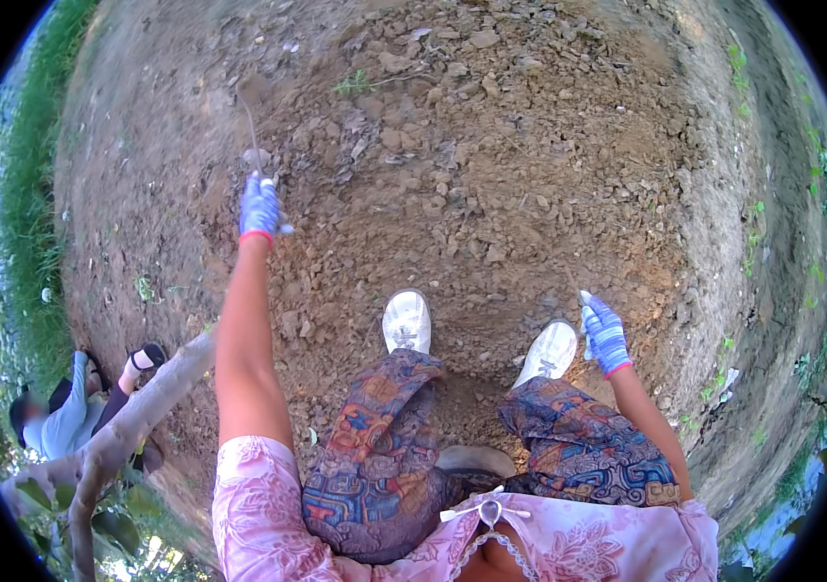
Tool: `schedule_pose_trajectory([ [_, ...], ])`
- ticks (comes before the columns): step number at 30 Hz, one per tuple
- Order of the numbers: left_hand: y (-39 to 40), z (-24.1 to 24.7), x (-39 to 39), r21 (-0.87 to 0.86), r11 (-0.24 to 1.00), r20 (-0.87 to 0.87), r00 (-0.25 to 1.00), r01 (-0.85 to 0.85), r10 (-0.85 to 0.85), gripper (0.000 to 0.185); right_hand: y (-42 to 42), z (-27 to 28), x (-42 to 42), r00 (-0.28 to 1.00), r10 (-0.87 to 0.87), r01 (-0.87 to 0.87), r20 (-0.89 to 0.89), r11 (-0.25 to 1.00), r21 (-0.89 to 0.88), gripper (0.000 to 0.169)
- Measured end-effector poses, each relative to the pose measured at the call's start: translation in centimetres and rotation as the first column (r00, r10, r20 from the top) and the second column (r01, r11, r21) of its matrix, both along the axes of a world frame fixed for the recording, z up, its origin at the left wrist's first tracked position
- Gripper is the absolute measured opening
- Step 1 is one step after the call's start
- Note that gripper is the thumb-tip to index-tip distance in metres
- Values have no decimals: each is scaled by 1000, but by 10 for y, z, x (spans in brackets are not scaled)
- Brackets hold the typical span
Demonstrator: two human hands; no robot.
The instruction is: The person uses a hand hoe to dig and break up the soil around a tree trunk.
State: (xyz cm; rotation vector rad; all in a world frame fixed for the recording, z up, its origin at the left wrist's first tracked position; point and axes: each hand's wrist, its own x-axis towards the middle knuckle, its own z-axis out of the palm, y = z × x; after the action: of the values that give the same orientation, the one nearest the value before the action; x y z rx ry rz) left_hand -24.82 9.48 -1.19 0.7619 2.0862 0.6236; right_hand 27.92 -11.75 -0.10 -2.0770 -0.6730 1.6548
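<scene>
My left hand (260,209), in a blue and white glove with a pink cuff, is stretched out ahead over the soil. It is closed on the handle of a thin hand tool (252,127); the tool's far end is blurred, so its kind cannot be told. My right hand (604,335), gloved the same way, hangs low beside my right shoe (550,351). A faint thin thing shows beyond its fingertips, and whether the hand holds it cannot be told. Loose clods of brown soil (486,174) lie between and ahead of the hands.
My left shoe (407,320) stands on the soil. A tree branch (158,382) crosses the lower left, near my left arm. Beyond it a person (68,425) sits low by tall green grass (35,182). Small green plants (754,233) grow along the right side.
</scene>
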Motion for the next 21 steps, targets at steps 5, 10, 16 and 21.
schedule_pose_trajectory([
  [5,-84,16,47,-293,943,-173,961,160,-217,47,-4,-9,14,999,-19,20,48,1000,-15,29],
  [10,-102,4,17,-119,991,-55,996,57,-63,53,-1,-6,13,1000,5,-5,26,1000,-19,32],
  [16,-8,31,-23,49,997,-132,989,-55,61,59,-10,-8,16,999,13,-12,38,999,-32,33],
  [21,-28,22,-73,-157,949,-88,961,-274,262,58,-18,-11,16,1000,-25,25,12,996,-82,33],
])
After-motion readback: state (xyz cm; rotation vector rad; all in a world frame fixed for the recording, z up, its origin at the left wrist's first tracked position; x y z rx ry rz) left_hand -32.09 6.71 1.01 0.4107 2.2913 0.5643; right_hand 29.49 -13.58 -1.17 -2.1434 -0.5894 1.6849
